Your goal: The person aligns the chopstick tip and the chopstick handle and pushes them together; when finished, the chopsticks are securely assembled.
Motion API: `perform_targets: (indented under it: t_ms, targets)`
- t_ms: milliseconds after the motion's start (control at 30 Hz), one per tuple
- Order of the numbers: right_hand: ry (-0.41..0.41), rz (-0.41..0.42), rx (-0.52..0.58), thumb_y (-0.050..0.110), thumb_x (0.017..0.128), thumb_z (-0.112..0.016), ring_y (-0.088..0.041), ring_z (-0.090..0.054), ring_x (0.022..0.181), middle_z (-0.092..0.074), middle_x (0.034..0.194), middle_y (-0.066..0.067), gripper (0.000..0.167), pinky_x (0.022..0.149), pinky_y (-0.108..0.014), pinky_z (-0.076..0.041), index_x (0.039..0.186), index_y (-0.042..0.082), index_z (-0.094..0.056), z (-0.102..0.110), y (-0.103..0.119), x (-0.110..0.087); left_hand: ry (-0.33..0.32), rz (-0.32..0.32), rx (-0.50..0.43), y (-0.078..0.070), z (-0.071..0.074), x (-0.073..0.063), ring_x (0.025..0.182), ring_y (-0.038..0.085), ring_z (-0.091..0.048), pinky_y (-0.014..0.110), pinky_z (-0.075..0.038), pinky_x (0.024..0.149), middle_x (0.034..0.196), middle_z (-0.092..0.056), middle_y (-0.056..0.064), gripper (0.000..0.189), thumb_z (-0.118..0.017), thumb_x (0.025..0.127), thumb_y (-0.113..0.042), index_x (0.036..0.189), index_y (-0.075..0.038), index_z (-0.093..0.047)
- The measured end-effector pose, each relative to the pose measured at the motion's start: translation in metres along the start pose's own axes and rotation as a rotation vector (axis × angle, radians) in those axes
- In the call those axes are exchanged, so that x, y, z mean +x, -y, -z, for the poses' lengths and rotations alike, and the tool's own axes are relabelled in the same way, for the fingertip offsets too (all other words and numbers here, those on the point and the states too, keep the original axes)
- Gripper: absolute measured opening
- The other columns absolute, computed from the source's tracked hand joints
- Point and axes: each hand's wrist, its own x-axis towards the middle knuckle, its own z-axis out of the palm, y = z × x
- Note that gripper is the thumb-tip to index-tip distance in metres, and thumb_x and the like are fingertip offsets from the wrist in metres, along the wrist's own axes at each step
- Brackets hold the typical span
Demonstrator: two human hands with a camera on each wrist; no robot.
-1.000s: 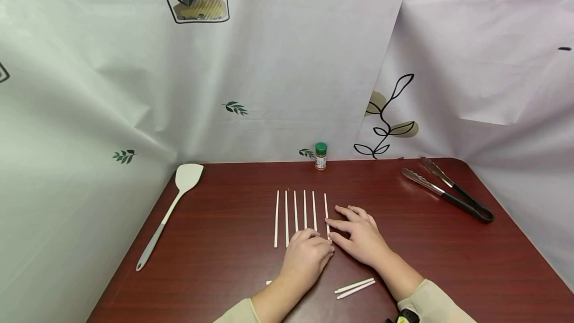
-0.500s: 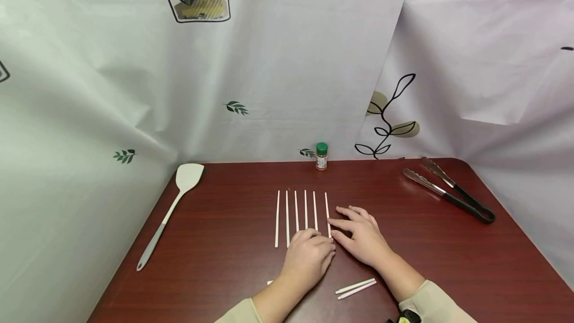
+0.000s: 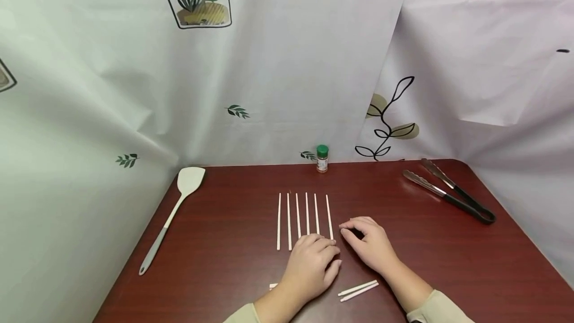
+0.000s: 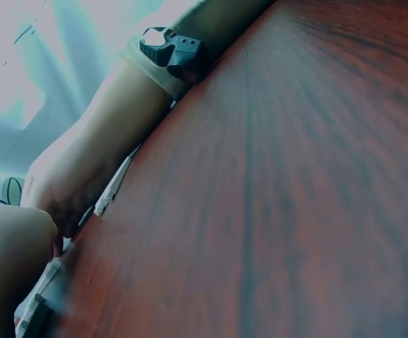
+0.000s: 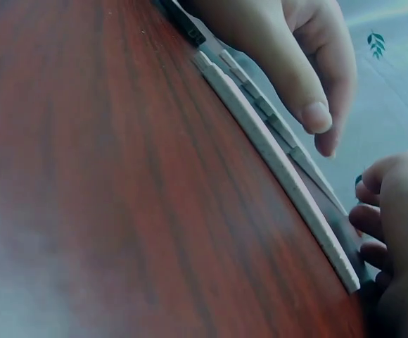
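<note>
Several slender white sticks (image 3: 289, 221) lie side by side in an upright row on the table; the rightmost stick (image 3: 329, 216) has a wider gap beside it. My left hand (image 3: 309, 265) is over the near ends of the row, covering some of them. Its thumb and fingers stand apart in the right wrist view, pinching nothing. To the right of the row is my right hand (image 3: 369, 244), fingers loosely bent, separate from the rightmost stick. Two more white sticks (image 3: 358, 290) lie between the forearms, and white stick ends (image 3: 272, 286) peek out beside my left forearm.
A white spatula (image 3: 172, 213) with a grey handle lies along the left side of the dark red table (image 3: 215, 258). Metal tongs (image 3: 453, 196) with black handles rest at the back right. A small green-capped jar (image 3: 322, 159) stands at the back edge before a printed curtain.
My right hand has let go of the rightmost stick and drawn back to the right and nearer me, its fingers bending. My left hand has shifted slightly right and nearer, its thumb now apart.
</note>
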Motion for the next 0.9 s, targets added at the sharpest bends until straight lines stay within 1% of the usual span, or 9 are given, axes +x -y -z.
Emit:
perform_targets:
  t_ms: [133, 200, 267, 367, 433, 567, 700, 833, 900]
  targets:
    - [-0.011, 0.013, 0.023, 0.008, 0.088, -0.085, -0.019, -0.07, 0.103, -0.075, 0.099, 0.012, 0.016, 0.093, -0.02, -0.048, 0.092, 0.023, -0.083, 0.003, 0.0, -0.009, -0.05, -0.021, -0.014, 0.0, 0.002, -0.005, 0.101, 0.014, -0.068, 0.036, -0.054, 0.088, 0.108, -0.077, -0.007, 0.013, -0.082, 0.086, -0.028, 0.097, -0.022, -0.081]
    - [-0.014, 0.022, 0.037, 0.006, 0.087, -0.086, -0.017, -0.069, 0.101, -0.074, 0.098, 0.014, 0.018, 0.092, -0.015, -0.046, 0.091, 0.023, -0.083, 0.005, 0.0, -0.014, -0.068, -0.032, -0.02, 0.0, 0.003, -0.008, 0.1, 0.014, -0.068, 0.036, -0.054, 0.086, 0.107, -0.076, -0.007, 0.011, -0.081, 0.085, -0.026, 0.095, -0.022, -0.081]
    - [-0.014, 0.033, 0.046, 0.005, 0.086, -0.086, -0.015, -0.069, 0.1, -0.073, 0.097, 0.015, 0.019, 0.092, -0.011, -0.044, 0.09, 0.024, -0.082, 0.008, 0.001, -0.019, -0.069, -0.036, -0.027, 0.001, 0.006, -0.011, 0.1, 0.013, -0.067, 0.035, -0.054, 0.085, 0.108, -0.076, -0.008, 0.01, -0.081, 0.086, -0.026, 0.095, -0.023, -0.081]
    - [-0.009, 0.065, 0.066, 0.004, 0.085, -0.086, -0.016, -0.069, 0.101, -0.073, 0.097, 0.014, 0.021, 0.094, -0.01, -0.043, 0.089, 0.024, -0.082, 0.01, 0.004, -0.026, -0.056, -0.03, -0.036, 0.005, 0.012, -0.016, 0.1, 0.013, -0.067, 0.034, -0.054, 0.085, 0.11, -0.076, -0.008, 0.01, -0.08, 0.086, -0.025, 0.095, -0.023, -0.081]
    - [-0.002, 0.095, 0.082, 0.003, 0.085, -0.086, -0.017, -0.069, 0.1, -0.073, 0.098, 0.012, 0.023, 0.094, -0.01, -0.043, 0.089, 0.025, -0.081, 0.012, 0.005, -0.029, -0.051, -0.026, -0.044, 0.008, 0.015, -0.019, 0.096, 0.012, -0.066, 0.033, -0.053, 0.083, 0.108, -0.075, -0.009, 0.012, -0.081, 0.085, -0.025, 0.097, -0.022, -0.08]
    - [0.042, 0.168, 0.125, 0.002, 0.086, -0.086, -0.013, -0.067, 0.097, -0.073, 0.097, 0.012, 0.025, 0.091, -0.013, -0.045, 0.091, 0.026, -0.081, 0.016, 0.005, -0.037, -0.072, -0.037, -0.07, 0.014, 0.022, -0.029, 0.087, 0.012, -0.059, 0.029, -0.051, 0.078, 0.101, -0.068, -0.007, 0.022, -0.083, 0.08, -0.021, 0.102, -0.02, -0.08]
    - [0.087, 0.288, 0.181, 0.0, 0.082, -0.088, -0.007, -0.064, 0.093, -0.072, 0.095, 0.015, 0.029, 0.086, -0.017, -0.047, 0.094, 0.026, -0.081, 0.02, 0.004, -0.043, -0.087, -0.035, -0.1, 0.019, 0.029, -0.04, 0.084, 0.011, -0.054, 0.027, -0.049, 0.076, 0.098, -0.062, -0.008, 0.027, -0.085, 0.078, -0.02, 0.105, -0.019, -0.079]
    - [0.134, 0.456, 0.231, 0.001, 0.071, -0.093, -0.008, -0.061, 0.091, -0.071, 0.093, 0.016, 0.037, 0.084, -0.02, -0.044, 0.094, 0.026, -0.079, 0.022, 0.001, -0.048, -0.075, -0.016, -0.114, 0.024, 0.035, -0.049, 0.084, 0.009, -0.054, 0.026, -0.049, 0.077, 0.099, -0.062, -0.01, 0.022, -0.084, 0.081, -0.023, 0.102, -0.022, -0.078]
    - [0.173, 0.52, 0.237, 0.006, 0.066, -0.097, -0.006, -0.059, 0.09, -0.069, 0.091, 0.018, 0.039, 0.084, -0.021, -0.041, 0.092, 0.028, -0.078, 0.024, 0.0, -0.05, -0.073, -0.011, -0.121, 0.027, 0.037, -0.053, 0.084, 0.008, -0.055, 0.026, -0.049, 0.078, 0.098, -0.062, -0.011, 0.018, -0.083, 0.084, -0.025, 0.1, -0.023, -0.078]
